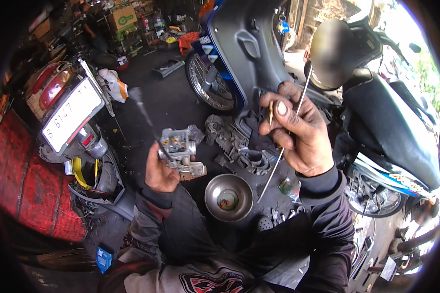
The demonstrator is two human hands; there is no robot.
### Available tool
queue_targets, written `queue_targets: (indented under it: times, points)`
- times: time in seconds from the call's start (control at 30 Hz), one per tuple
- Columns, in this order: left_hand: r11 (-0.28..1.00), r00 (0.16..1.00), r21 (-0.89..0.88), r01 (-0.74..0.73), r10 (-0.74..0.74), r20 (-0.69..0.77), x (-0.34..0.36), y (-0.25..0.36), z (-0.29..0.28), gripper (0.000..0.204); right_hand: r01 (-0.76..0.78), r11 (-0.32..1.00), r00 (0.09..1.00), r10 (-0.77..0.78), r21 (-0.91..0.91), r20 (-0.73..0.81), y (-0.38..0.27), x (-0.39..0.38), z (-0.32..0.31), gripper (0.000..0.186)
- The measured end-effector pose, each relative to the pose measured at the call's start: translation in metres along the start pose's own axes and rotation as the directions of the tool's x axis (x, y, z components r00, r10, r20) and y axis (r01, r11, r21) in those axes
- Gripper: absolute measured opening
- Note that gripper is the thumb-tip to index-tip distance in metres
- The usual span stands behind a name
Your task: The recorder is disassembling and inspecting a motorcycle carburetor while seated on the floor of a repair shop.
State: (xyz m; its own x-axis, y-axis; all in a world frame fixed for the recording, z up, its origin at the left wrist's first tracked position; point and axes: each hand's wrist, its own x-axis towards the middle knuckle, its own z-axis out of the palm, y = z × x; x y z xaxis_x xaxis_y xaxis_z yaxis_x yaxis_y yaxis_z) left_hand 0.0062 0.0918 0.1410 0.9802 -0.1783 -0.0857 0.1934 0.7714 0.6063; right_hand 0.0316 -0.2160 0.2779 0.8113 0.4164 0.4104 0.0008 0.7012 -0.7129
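Note:
My left hand point(157, 172) is closed around a metal carburetor point(177, 141), its open underside facing up with brass fittings inside. A dark cable point(148, 119) rises from it toward the upper left, blurred at its far end. Higher up on the right, my right hand point(308, 139) pinches a small brass jet point(271, 113) between thumb and fingertips. The same hand also keeps a long thin metal rod point(274, 179) slanting between its fingers; its upper end passes behind them. Below and between the hands sits a metal bowl point(213, 195) with small parts in its bottom.
Greasy engine casings point(230, 141) lie on the dark floor ahead. A scooter with a grey leg shield point(252, 44) stands beyond them. Another motorcycle with a black seat point(396, 122) is at right; a rear section with a plate point(73, 115) is at left. Small tools point(281, 217) lie near my knee.

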Motion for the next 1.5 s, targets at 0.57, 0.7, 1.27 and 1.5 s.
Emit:
queue_targets:
  times: [0.57, 0.7, 1.27, 1.5]
  points:
    - [0.997, 0.990, 0.072, -0.028, 0.038, -0.136, -0.007, 0.007, -0.004, 0.063, 0.400, 0.860, 0.913, -0.405, -0.317, 0.052, -0.077, 0.007, -0.002, 0.061]
    - [0.994, 0.983, 0.103, -0.022, 0.040, -0.179, 0.004, 0.004, 0.006, 0.064, 0.537, 0.644, 0.704, -0.698, -0.544, -0.132, -0.123, -0.015, -0.033, 0.056]
    - [0.994, 0.981, 0.107, 0.004, 0.018, -0.195, 0.004, 0.002, 0.007, 0.063, 0.665, 0.400, 0.370, -0.910, -0.631, -0.187, -0.219, -0.106, -0.160, 0.031]
    - [0.993, 0.975, 0.120, 0.000, 0.027, -0.221, 0.005, 0.003, 0.010, 0.063, 0.570, 0.358, 0.242, -0.933, -0.740, -0.266, -0.179, -0.061, -0.089, 0.038]
